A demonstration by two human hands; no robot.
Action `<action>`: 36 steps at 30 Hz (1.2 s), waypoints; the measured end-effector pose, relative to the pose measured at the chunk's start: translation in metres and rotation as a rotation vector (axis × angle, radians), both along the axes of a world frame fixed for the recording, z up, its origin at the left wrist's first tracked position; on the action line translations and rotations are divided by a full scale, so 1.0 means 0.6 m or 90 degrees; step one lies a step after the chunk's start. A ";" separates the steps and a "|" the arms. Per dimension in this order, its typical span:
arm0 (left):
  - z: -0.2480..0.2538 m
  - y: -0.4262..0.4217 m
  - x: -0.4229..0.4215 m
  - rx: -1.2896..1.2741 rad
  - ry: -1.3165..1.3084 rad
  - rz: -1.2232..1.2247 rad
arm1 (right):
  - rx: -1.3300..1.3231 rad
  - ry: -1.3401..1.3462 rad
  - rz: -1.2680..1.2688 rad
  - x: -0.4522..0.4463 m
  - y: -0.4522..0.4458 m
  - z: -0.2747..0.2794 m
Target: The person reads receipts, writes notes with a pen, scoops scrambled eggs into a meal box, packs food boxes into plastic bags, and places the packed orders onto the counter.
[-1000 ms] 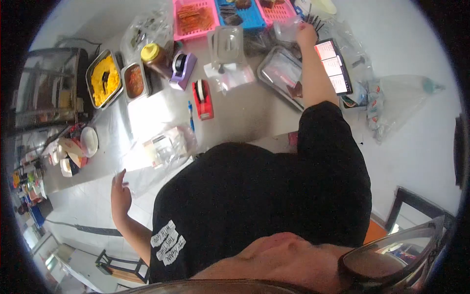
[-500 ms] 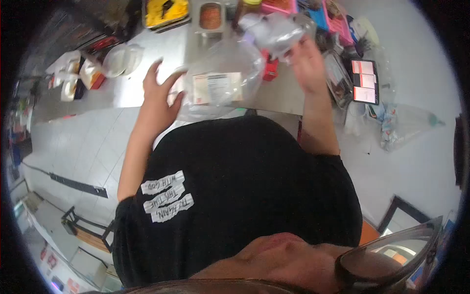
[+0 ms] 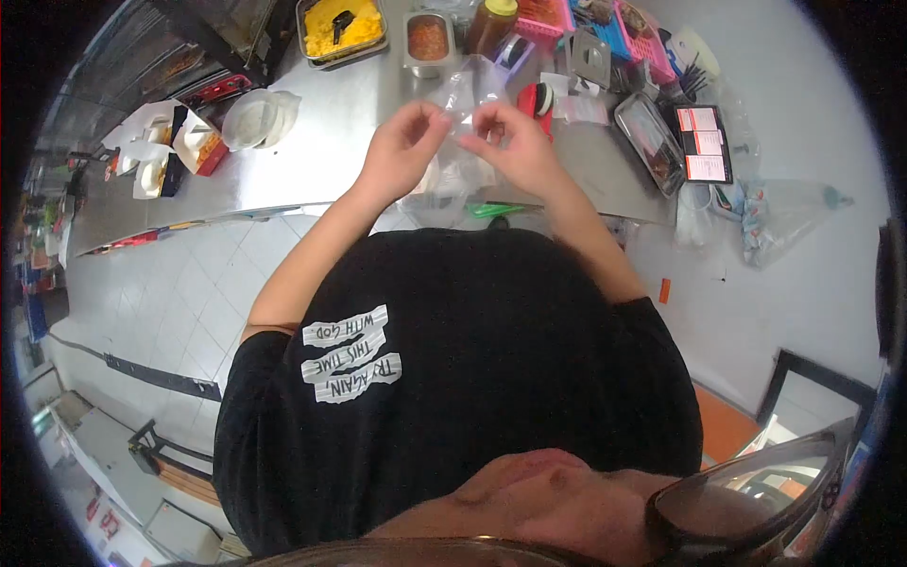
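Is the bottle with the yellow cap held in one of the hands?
No, the bottle is beyond them, while the left hand and right hand pinch clear plastic.

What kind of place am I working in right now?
Probably a takeaway kitchen or food-prep counter: there's a steel worktop, open cardboard food boxes, and a tub of yellow food beside a squeeze bottle of sauce.

1. The left hand and right hand pinch a clear, thin plastic bag over the shiny silver metal bench.
2. A red tape holder with a white roll sits just beside the right hand.
3. A silver metal tray holds bright yellow food.
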State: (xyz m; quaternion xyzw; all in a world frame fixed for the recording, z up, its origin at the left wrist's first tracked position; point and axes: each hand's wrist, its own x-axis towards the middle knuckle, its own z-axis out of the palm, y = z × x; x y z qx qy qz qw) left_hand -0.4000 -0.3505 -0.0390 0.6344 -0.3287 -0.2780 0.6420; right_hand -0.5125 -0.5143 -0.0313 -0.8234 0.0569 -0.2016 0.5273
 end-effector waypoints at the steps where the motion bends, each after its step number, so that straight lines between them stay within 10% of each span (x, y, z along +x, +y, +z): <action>1: -0.001 -0.006 0.000 -0.011 0.015 0.001 | 0.004 0.009 -0.005 -0.003 -0.001 -0.004; 11: -0.012 -0.051 -0.016 -0.032 0.416 -0.114 | 0.045 -0.028 -0.054 -0.031 -0.051 -0.044; 20: -0.002 -0.072 -0.029 0.254 0.161 -0.071 | -0.147 -0.123 -0.036 -0.030 -0.095 -0.013; 36: -0.002 -0.117 -0.043 0.023 0.330 0.061 | -0.127 -0.134 0.106 -0.003 -0.149 -0.013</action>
